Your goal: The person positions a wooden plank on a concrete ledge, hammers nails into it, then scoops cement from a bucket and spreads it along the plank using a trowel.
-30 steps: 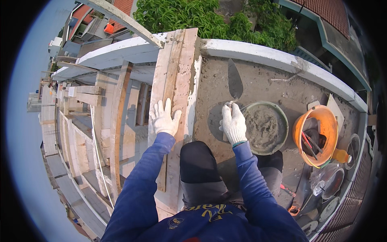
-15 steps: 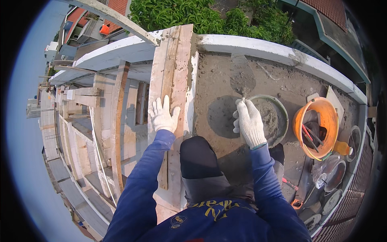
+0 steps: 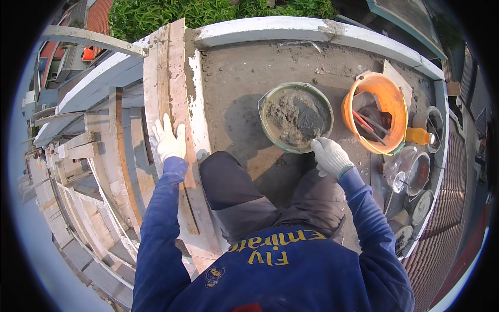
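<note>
My left hand (image 3: 169,141), in a white knit glove, lies with spread fingers on the mortar-spotted wooden formwork board (image 3: 176,78). My gloved right hand (image 3: 331,157) is closed round the handle of a trowel at the near right rim of a round tub (image 3: 267,136). The trowel's blade (image 3: 312,124) is down in the wet grey mortar (image 3: 283,112) that fills the tub. Most of the handle is hidden inside my fist.
An orange bucket (image 3: 399,112) with tools in it stands right of the tub. Beyond are a yellow bottle (image 3: 419,136) and several wire-handled pails (image 3: 422,207). A low white wall (image 3: 260,27) edges the far side. Left of the board, the structure drops to lower levels.
The trowel has come from over the floor beyond the tub into the mortar, with my right hand moving nearer and right. My left hand stays on the board. The view has shifted right.
</note>
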The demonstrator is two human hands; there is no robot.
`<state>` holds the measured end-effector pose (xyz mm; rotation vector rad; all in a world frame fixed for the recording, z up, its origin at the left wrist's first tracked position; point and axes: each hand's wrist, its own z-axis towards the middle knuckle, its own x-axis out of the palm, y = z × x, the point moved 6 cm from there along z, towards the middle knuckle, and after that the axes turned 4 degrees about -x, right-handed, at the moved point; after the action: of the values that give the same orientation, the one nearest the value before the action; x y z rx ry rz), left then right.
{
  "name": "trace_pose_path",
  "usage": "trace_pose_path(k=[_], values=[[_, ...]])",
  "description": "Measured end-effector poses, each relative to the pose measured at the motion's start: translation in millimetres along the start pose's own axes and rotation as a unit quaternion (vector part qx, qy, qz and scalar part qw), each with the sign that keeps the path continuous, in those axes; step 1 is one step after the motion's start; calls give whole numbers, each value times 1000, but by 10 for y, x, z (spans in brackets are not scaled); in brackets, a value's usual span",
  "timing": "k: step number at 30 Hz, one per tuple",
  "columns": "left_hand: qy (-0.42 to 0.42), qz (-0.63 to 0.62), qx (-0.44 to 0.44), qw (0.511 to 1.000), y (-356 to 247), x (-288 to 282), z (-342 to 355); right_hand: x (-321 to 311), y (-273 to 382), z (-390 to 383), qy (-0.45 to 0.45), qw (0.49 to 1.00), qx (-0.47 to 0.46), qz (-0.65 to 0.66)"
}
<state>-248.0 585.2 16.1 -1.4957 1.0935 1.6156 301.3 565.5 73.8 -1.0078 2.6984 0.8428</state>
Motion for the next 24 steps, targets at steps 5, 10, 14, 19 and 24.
trace_pose_path(k=[5, 10, 14, 19, 24], values=[[-9, -18, 10, 1000, -41, 113, 24, 387, -338, 283, 97, 965, -24, 242], [-19, 4, -6, 1000, 63, 62, -65, 284, -591, -118, 93, 952, -55, 286], [-11, -20, -5, 1000, 71, 108, -47, 479, -474, 135, 71, 937, -47, 339], [12, -20, -18, 1000, -48, -116, -11, 587, 746, 597, 78, 883, -194, 419], [7, -32, -13, 999, -59, -146, -74, 493, 1926, 1384, -43, 846, -255, 465]])
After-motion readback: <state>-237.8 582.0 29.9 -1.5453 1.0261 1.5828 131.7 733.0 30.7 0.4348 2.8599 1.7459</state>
